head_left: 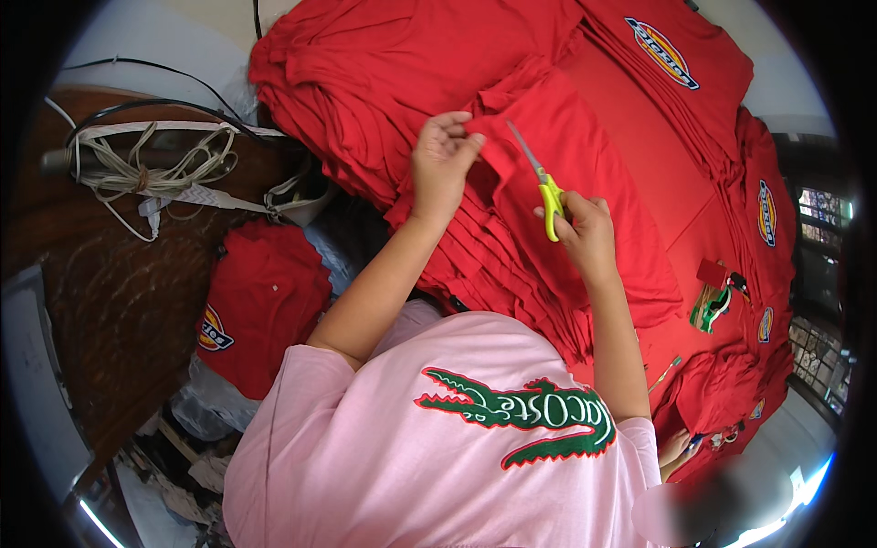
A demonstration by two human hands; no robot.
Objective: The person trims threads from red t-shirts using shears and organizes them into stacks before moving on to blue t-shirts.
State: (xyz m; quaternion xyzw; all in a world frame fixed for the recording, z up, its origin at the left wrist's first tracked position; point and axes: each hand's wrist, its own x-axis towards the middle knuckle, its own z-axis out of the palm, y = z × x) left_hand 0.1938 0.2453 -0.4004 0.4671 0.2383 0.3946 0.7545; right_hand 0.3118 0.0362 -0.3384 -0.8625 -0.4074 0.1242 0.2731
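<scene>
My right hand (pixel 587 233) grips scissors (pixel 552 196) by their yellow-green handles. The blades look closed together and point away and to the left, over the red cloth. Left of their tip, my left hand (pixel 443 164) has its fingers curled in at the edge of a red T-shirt (pixel 585 183), seemingly pinching it. Part of that edge is hidden by the fingers. Below it lies a layered pile of red garments (pixel 493 265), reaching down to my lap.
More red shirts with oval badges (pixel 662 53) cover the table. Toward the right lie a small green-and-white item (pixel 711 306) and thin snips (pixel 667 373). Another person's hand (pixel 674 447) works at lower right. Coiled white cables (pixel 164 164) and a bagged red garment (pixel 265 301) are at left.
</scene>
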